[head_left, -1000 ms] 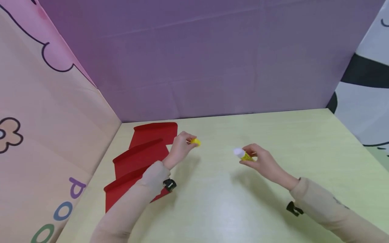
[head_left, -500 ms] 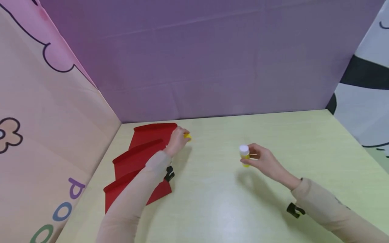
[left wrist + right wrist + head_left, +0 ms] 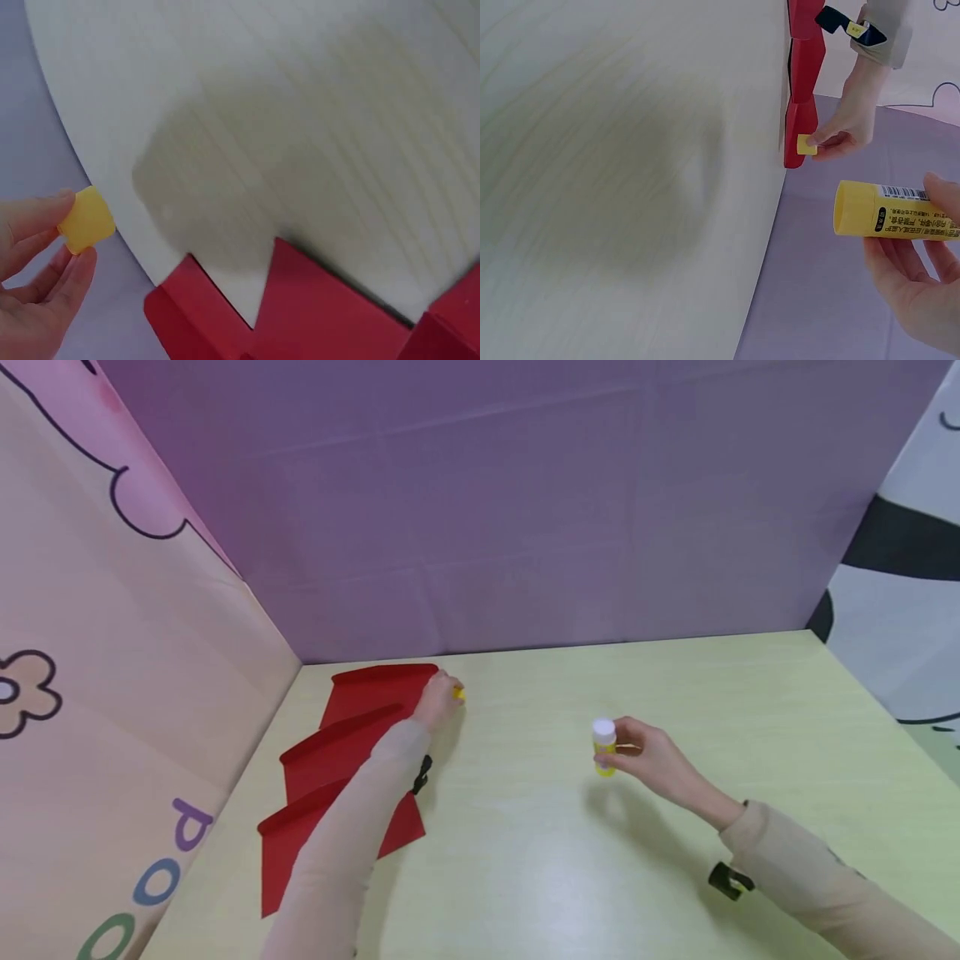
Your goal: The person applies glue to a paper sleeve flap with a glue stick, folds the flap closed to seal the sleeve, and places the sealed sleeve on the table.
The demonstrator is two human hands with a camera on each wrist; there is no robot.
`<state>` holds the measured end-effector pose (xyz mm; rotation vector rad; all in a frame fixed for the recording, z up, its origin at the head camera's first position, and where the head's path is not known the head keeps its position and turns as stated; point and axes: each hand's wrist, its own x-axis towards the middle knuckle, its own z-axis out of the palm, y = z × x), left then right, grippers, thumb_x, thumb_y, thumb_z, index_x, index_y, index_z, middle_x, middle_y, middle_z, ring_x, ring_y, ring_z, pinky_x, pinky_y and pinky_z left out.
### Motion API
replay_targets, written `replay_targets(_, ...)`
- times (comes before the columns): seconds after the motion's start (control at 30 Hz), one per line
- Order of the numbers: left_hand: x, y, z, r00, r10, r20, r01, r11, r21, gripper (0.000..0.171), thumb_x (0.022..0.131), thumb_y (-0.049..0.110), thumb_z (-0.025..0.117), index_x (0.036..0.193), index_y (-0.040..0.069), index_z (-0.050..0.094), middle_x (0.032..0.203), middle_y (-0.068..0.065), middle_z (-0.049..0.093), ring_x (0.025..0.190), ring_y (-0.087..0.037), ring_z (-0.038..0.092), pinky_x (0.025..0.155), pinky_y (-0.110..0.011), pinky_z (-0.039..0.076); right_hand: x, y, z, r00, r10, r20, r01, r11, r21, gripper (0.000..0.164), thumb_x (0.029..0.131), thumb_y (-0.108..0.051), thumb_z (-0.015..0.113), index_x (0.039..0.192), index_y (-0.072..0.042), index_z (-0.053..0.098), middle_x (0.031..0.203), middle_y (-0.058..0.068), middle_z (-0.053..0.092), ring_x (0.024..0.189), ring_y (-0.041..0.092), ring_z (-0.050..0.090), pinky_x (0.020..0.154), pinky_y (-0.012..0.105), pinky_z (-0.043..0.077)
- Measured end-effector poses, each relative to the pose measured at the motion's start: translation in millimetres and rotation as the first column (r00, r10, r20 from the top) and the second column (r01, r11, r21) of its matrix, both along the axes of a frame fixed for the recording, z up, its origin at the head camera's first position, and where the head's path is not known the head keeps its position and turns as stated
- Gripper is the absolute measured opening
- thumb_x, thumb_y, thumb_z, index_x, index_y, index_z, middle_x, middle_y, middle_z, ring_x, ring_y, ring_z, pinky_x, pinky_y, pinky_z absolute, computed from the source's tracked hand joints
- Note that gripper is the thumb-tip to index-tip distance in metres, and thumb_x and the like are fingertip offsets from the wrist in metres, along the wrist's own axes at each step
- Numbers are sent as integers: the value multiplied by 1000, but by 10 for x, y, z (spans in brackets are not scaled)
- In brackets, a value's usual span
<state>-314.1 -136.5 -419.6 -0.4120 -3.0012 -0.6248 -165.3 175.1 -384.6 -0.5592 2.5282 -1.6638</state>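
Between thumb and fingertips, my left hand (image 3: 437, 700) pinches a small yellow cap (image 3: 88, 220), held beside the right edge of the farthest red envelope (image 3: 371, 692). The cap mostly hides behind the fingers in the head view. A yellow glue stick (image 3: 889, 210) with dark print and a barcode is gripped by my right hand (image 3: 651, 760), right of the table's middle. It stands upright, its white end on top, and its shadow falls on the table below. A middle red envelope (image 3: 330, 758) and a near red envelope (image 3: 281, 852) overlap in a row under my left forearm.
The pale wooden table (image 3: 510, 827) meets a purple backdrop (image 3: 487, 527) at the back. On the left rises a printed panel (image 3: 135, 652) close to the envelopes. A black-and-white panel (image 3: 900, 635) borders the right side. Each sleeve has a black wrist strap.
My left hand has moved left and away, from the table's middle to the far envelope, carrying the cap. My right hand has turned the glue stick from tilted to upright.
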Motion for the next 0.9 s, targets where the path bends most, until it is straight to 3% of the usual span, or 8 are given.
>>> replay_targets(0.17, -101, -15, -97, 998, 44, 39, -43, 999, -26, 27, 76, 3, 68, 101, -3, 64, 96, -14, 56, 92, -25, 52, 82, -30, 46, 14, 0, 4, 1000, -3, -5, 3, 1000, 13, 31, 79, -8, 65, 104, 7, 52, 98, 17, 58, 94, 32, 57, 76, 25, 50)
replay_targets(0.23, 53, 42, 98, 995, 57, 82, -55, 998, -28, 27, 77, 1, 65, 104, -6, 62, 100, -18, 55, 97, -28, 51, 86, -33, 44, 20, -2, 4, 1000, -5, -6, 5, 1000, 16, 32, 79, -8, 65, 104, 7, 52, 98, 17, 58, 95, 32, 57, 76, 25, 50)
replay_targets(0.33, 103, 40, 121, 996, 55, 65, -53, 998, -44, 27, 78, 1, 64, 104, -6, 62, 100, -18, 55, 97, -28, 51, 87, -32, 44, 32, -4, 15, 1000, -6, -1, 6, 1000, 13, 33, 79, -9, 65, 105, 7, 52, 99, 18, 58, 95, 32, 57, 76, 26, 50)
replay_targets(0.7, 91, 38, 46, 991, 78, 107, -72, 996, -61, 28, 78, 1, 65, 105, -4, 62, 101, -17, 54, 96, -28, 52, 87, -33, 44, 48, -11, 37, 1000, -11, 10, 11, 1000, 16, 33, 79, -8, 65, 106, 7, 52, 100, 18, 58, 96, 32, 56, 77, 26, 50)
replay_targets(0.9, 80, 9, -14, 994, 67, 88, -62, 996, -64, 27, 78, 0, 65, 104, -4, 63, 100, -17, 55, 96, -28, 52, 86, -33, 45, 42, -16, 28, 1000, -13, 11, 13, 1000, 24, 34, 80, -9, 64, 107, 6, 52, 101, 18, 58, 96, 32, 56, 77, 26, 50)
